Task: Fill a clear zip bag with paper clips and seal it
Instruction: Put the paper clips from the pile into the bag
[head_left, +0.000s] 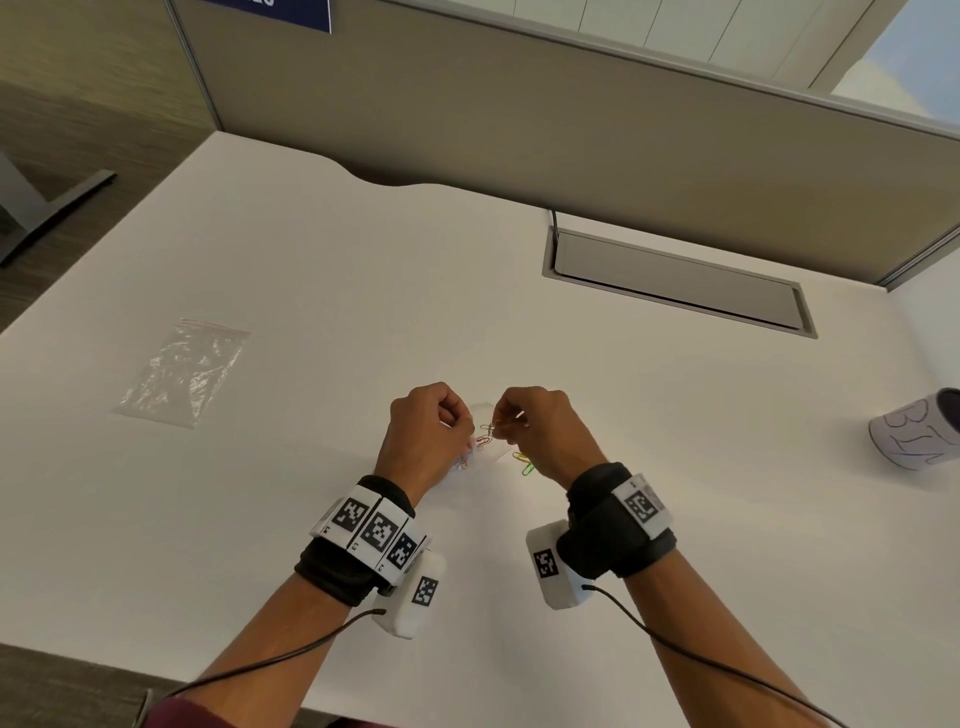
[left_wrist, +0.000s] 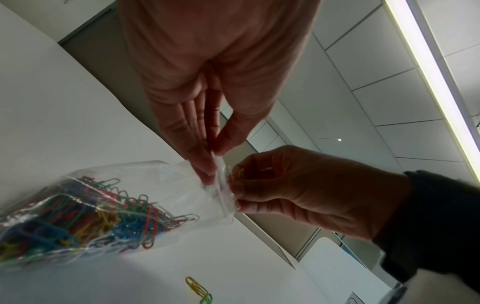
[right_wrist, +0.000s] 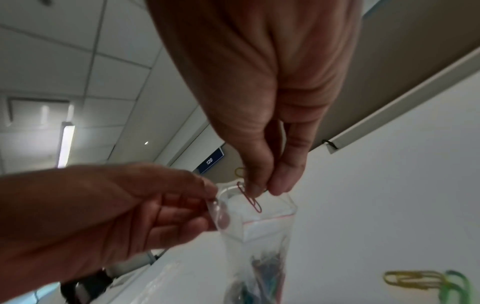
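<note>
A clear zip bag (head_left: 488, 447) holding many coloured paper clips (left_wrist: 85, 216) is held up just above the white table (head_left: 519, 597). My left hand (head_left: 460, 434) pinches one side of its open mouth (left_wrist: 211, 162). My right hand (head_left: 506, 423) is at the mouth's other side and pinches a red paper clip (right_wrist: 250, 198) that points down into the opening, with a yellow clip (right_wrist: 239, 171) behind its fingers (right_wrist: 285, 181). A yellow and a green clip (head_left: 523, 462) lie loose on the table below my right hand.
A second, empty clear zip bag (head_left: 182, 374) lies flat at the left. A white paper cup (head_left: 914, 431) lies on its side at the right edge. A grey cable tray (head_left: 675, 280) is set into the table beneath the partition wall (head_left: 571, 130).
</note>
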